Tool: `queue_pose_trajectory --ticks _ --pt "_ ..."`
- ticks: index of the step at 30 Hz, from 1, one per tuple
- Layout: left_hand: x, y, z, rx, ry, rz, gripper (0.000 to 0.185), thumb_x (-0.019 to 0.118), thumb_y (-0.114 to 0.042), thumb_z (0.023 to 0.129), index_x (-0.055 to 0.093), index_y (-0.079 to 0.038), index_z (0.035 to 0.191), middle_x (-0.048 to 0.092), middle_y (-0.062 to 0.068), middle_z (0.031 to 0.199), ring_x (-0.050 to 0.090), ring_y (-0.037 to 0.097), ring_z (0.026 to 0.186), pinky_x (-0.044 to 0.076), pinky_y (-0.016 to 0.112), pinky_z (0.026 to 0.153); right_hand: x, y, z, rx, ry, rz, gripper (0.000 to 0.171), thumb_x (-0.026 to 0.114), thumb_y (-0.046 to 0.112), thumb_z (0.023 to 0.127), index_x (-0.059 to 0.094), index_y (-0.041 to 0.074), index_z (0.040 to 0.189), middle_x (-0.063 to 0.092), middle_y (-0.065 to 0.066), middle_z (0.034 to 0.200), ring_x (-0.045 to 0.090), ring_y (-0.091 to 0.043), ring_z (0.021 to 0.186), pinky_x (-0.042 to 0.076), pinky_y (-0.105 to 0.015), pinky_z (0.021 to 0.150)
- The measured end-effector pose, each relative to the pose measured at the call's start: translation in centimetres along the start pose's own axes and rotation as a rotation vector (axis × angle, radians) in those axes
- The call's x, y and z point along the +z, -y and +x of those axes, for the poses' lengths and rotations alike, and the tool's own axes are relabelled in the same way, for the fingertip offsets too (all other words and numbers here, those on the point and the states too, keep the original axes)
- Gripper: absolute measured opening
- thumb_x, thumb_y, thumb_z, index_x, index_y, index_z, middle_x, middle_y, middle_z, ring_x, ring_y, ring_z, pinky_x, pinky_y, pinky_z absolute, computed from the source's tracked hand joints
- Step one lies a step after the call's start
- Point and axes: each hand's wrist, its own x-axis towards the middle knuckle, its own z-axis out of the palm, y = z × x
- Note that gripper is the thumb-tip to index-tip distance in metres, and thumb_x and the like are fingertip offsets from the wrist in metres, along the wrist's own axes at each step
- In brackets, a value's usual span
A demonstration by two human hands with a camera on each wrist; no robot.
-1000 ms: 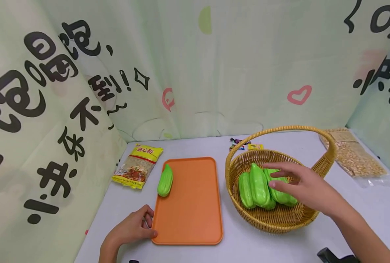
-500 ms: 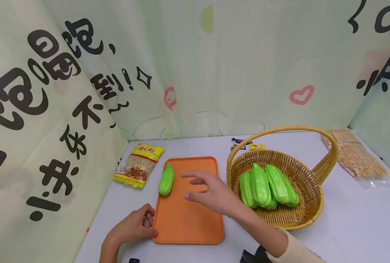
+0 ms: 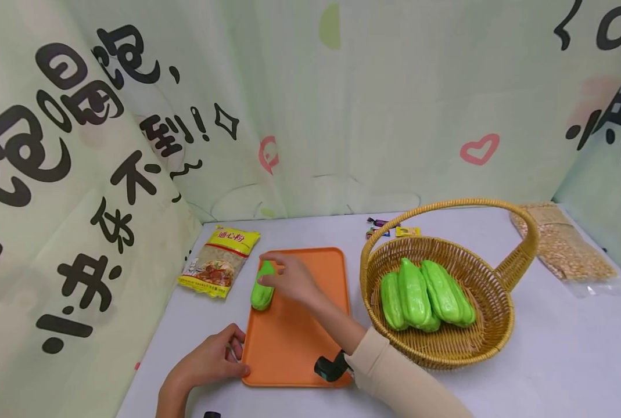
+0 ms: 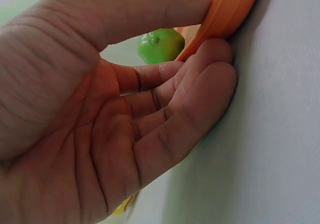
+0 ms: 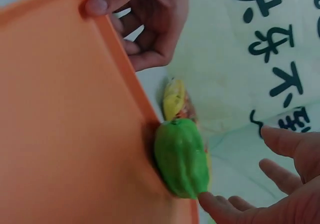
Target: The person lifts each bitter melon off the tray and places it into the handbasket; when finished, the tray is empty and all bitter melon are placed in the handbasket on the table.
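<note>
A green ridged gourd [image 3: 261, 296] lies along the left edge of an orange tray [image 3: 305, 342]. Over it reaches my right hand [image 3: 294, 281], thumb and fingers spread apart; in the right wrist view a fingertip is at the end of the gourd [image 5: 181, 159], and whether they touch I cannot tell. At the tray's near left corner my left hand [image 3: 211, 357] pinches the rim, thumb on top and fingers at the outer side, as the left wrist view also shows. Several similar gourds [image 3: 415, 293] lie in a wicker basket [image 3: 446, 363] on the right.
A yellow-ended bag of pasta [image 3: 218, 261] lies left of the tray. Small wrapped candies [image 3: 406, 231] are behind the basket, whose tall handle [image 3: 464, 203] arches over it. At the far right lies a clear bag of kernels [image 3: 566, 244]. Printed curtains enclose the table.
My right hand has moved left from above the basket, across the tray, to the gourd at its left edge. My left hand keeps its place on the rim.
</note>
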Motion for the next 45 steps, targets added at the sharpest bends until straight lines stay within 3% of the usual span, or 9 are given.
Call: queue_pose_trajectory --ticks 8,15,18,25,29,34,40,45 --pt "0.1 -0.1 -0.1 0.011 -0.005 0.010 0.047 0.083 -0.027 0.079 0.053 -0.007 0.110 0.058 0.000 0.086 0.056 0.013 0.071 0.044 0.026 0.063 2.2 -1.6 2.1 -0.018 -0.052 -0.122 0.043 0.075 0.017 0.088 0.065 0.008 0.129 0.057 -0.010 0.136 0.052 -0.030 0.124 0.046 -0.042 0.091" --pt "0.1 -0.2 -0.1 0.019 -0.007 0.010 0.047 0.083 -0.026 0.079 0.053 -0.007 0.110 0.059 0.000 0.086 0.056 0.013 0.071 0.045 0.026 0.063 2.9 -2.7 2.5 0.032 -0.084 -0.185 0.042 0.076 0.016 0.087 0.067 0.005 0.126 0.064 -0.012 0.123 0.057 -0.019 0.089 0.046 -0.029 0.069" --pt "0.1 -0.2 -0.1 0.021 -0.007 0.012 0.047 0.083 -0.026 0.079 0.054 -0.007 0.110 0.059 0.000 0.086 0.057 0.013 0.071 0.045 0.026 0.063 3.0 -2.8 2.5 0.049 -0.083 -0.172 0.041 0.075 0.017 0.088 0.067 0.006 0.126 0.065 -0.011 0.120 0.056 -0.016 0.083 0.045 -0.026 0.064" --pt "0.2 -0.2 -0.1 0.011 0.001 -0.001 0.047 0.083 -0.026 0.079 0.054 -0.007 0.111 0.058 0.000 0.086 0.056 0.014 0.071 0.044 0.026 0.063 2.9 -3.1 2.3 0.039 -0.075 -0.154 0.042 0.076 0.018 0.087 0.067 0.007 0.127 0.063 -0.013 0.124 0.058 -0.018 0.090 0.046 -0.027 0.067" --pt "0.2 -0.2 -0.2 0.009 0.002 -0.010 0.047 0.083 -0.025 0.079 0.053 -0.007 0.111 0.058 0.001 0.086 0.056 0.013 0.071 0.044 0.026 0.063 2.8 -3.2 1.8 0.038 -0.056 -0.125 0.042 0.075 0.017 0.088 0.066 0.007 0.128 0.062 -0.014 0.127 0.059 -0.021 0.093 0.047 -0.029 0.066" --pt "0.3 -0.1 -0.3 0.026 -0.003 -0.005 0.046 0.083 -0.025 0.079 0.053 -0.006 0.110 0.059 0.001 0.085 0.056 0.013 0.070 0.044 0.026 0.063 2.2 -2.6 0.8 0.029 -0.038 -0.033 0.043 0.075 0.019 0.088 0.066 0.010 0.129 0.065 -0.013 0.119 0.063 -0.023 0.098 0.051 -0.030 0.066" --pt "0.2 -0.2 -0.3 0.001 -0.002 0.005 0.047 0.083 -0.026 0.079 0.053 -0.007 0.110 0.058 0.001 0.085 0.056 0.015 0.072 0.044 0.027 0.064 0.2 0.4 -1.8 -0.032 0.024 0.079 0.043 0.076 0.024 0.088 0.066 0.020 0.130 0.064 -0.002 0.116 0.063 -0.019 0.100 0.053 -0.032 0.072" --pt "0.0 -0.2 -0.3 0.011 -0.010 0.012 0.047 0.083 -0.026 0.078 0.054 -0.007 0.110 0.058 0.001 0.085 0.056 0.015 0.072 0.044 0.027 0.064 -2.4 3.4 -5.0 -0.066 0.118 0.205 0.044 0.076 0.021 0.088 0.065 0.023 0.131 0.063 -0.003 0.121 0.064 -0.019 0.102 0.054 -0.040 0.079"
